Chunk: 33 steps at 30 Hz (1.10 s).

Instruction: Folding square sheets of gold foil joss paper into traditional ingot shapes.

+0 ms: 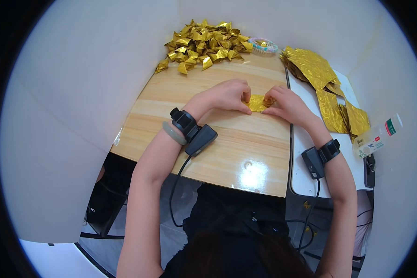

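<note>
A small piece of gold foil paper (257,103) lies flat on the wooden table, between my two hands. My left hand (230,96) pinches its left end, the thumb at the near edge and the fingers curled at the far side. At the other end, my right hand (282,104) has thumb and bent fingers closed on the paper. Its visible middle looks like a narrow folded strip; the ends are hidden under my fingers. Both wrists wear black strapped devices with cables, and a pale bangle (173,133) circles my left forearm.
A heap of folded gold foil pieces (201,44) covers the table's far side, beside a round pastel-coloured container (263,45). Stacked gold foil sheets (312,67) lie on the white table at right, near a clear bottle (377,136) and a dark phone (369,171). Pale walls enclose the tables.
</note>
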### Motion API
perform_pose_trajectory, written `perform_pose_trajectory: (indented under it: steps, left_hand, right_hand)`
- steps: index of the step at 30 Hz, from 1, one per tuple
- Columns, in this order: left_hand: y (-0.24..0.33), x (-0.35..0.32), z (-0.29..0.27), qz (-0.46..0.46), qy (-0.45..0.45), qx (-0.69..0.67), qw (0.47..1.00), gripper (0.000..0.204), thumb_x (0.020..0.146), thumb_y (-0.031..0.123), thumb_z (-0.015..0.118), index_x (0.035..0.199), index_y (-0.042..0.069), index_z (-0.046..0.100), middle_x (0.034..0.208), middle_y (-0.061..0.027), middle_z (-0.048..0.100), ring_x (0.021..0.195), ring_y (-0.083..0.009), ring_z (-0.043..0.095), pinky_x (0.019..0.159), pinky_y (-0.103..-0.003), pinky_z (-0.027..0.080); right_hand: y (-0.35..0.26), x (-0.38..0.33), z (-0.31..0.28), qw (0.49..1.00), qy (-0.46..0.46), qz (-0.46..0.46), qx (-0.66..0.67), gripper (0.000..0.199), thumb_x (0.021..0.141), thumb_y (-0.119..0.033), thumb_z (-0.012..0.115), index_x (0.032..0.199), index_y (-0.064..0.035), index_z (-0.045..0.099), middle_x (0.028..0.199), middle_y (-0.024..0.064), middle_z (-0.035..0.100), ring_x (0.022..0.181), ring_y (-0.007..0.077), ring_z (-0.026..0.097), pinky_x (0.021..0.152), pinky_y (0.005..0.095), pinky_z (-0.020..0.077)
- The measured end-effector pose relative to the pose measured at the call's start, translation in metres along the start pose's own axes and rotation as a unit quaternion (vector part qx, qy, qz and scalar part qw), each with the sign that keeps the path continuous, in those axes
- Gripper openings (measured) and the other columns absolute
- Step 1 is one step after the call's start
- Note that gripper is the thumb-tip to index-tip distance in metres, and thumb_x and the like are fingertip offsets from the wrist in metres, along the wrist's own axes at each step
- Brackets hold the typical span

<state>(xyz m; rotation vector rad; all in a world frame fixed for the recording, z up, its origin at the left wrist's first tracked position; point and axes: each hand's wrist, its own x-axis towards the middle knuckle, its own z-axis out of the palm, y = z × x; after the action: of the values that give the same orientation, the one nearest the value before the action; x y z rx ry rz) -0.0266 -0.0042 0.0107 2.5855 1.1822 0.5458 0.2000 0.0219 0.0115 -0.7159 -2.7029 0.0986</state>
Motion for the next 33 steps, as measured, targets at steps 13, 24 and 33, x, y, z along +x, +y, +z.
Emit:
perform_pose_trajectory:
  steps: [13,24,33]
  left_hand:
    - [0.005,0.003,-0.005,-0.127,-0.010,-0.024,0.992,0.025,0.074,0.021,0.062,0.088,0.000,0.064,0.080,-0.0124,0.062,0.071,-0.0223,0.057,0.066,-0.030,0.045]
    - [-0.017,0.005,0.008,-0.121,0.027,-0.184,0.975,0.019,0.073,0.009,0.062,0.091,0.004,0.062,0.080,-0.0059,0.060,0.075,-0.0149,0.055,0.068,-0.028,0.044]
    - [-0.016,0.002,0.014,0.006,-0.005,-0.089,0.996,0.036,0.074,0.001,0.054,0.107,0.016,0.062,0.086,-0.0079,0.048,0.082,-0.0201,0.047,0.076,-0.029,0.040]
  right_hand:
    - [0.008,0.001,0.013,0.993,0.060,0.043,0.092,0.016,0.082,-0.019,0.054,0.085,-0.0041,0.059,0.078,0.0099,0.057,0.077,0.0256,0.055,0.066,0.0339,0.0449]
    - [0.012,0.003,0.027,0.986,0.061,0.076,0.133,0.018,0.079,-0.017,0.058,0.092,-0.0045,0.056,0.083,0.0105,0.055,0.082,0.0242,0.054,0.072,0.0333,0.0438]
    - [0.015,0.001,0.020,0.987,0.079,0.136,0.005,0.018,0.078,-0.018,0.057,0.091,-0.0060,0.056,0.088,0.0104,0.055,0.090,0.0264,0.052,0.075,0.0358,0.0434]
